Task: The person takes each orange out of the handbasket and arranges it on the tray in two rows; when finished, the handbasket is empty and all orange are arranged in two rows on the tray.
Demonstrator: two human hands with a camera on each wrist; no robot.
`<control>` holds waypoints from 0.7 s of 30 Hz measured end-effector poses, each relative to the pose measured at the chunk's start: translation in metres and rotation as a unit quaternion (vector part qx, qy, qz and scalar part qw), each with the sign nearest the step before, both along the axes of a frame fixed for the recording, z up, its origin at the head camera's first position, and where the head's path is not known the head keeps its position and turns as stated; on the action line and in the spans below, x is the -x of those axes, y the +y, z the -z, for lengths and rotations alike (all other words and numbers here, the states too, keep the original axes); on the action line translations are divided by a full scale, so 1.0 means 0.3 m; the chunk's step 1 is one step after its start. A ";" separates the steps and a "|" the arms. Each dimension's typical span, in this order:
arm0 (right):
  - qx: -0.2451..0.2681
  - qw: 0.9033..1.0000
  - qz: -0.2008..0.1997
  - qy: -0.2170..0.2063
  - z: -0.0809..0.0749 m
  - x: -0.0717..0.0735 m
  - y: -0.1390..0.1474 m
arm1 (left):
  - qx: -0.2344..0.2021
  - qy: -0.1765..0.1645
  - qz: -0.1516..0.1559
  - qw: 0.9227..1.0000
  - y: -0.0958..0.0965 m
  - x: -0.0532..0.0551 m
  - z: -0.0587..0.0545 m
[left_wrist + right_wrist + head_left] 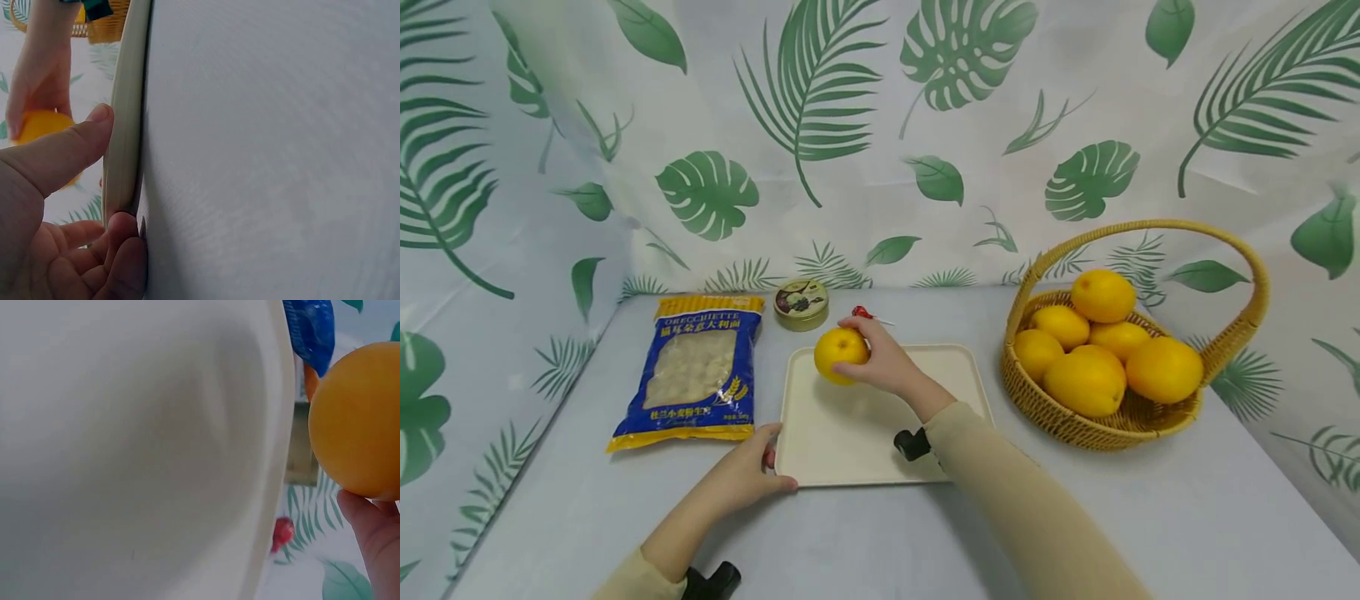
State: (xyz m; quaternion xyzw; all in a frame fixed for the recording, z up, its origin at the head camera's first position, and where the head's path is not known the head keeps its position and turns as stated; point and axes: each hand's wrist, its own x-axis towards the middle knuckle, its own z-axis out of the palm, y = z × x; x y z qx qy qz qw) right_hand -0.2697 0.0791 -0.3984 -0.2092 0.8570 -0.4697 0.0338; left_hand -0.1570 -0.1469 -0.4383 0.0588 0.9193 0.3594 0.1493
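In the head view my right hand (880,358) grips an orange (833,353), thumb at its front and fingers behind. The orange is held above the back left part of a cream tray (880,462). Seen from the right wrist, the orange (359,422) stands beyond the tray's rim (275,456), fingertips underneath it. My left hand (747,477) holds the tray's front left corner. Its thumb lies along the front edge, and the left wrist view shows the other fingers curled at the tray's side (125,137).
A wicker basket (1060,429) with several oranges stands on the right, its tall handle arching over them. A blue and yellow bag of orecchiette pasta (696,371) lies left. Behind the tray are a round gold tin (801,304) and a red lollipop (862,312).
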 end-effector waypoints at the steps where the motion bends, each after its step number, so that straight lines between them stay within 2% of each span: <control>1: 0.003 1.000 0.000 -0.001 0.007 0.007 -0.018 | -0.001 0.000 0.001 1.000 -0.002 -0.001 0.001; 10: 0.027 0.999 0.018 -0.015 0.056 0.060 -0.124 | -0.007 -0.004 0.001 1.000 -0.010 0.001 0.000; 21: 0.028 0.999 0.020 -0.038 0.094 0.084 -0.185 | -0.003 -0.004 0.004 1.000 -0.009 0.000 -0.009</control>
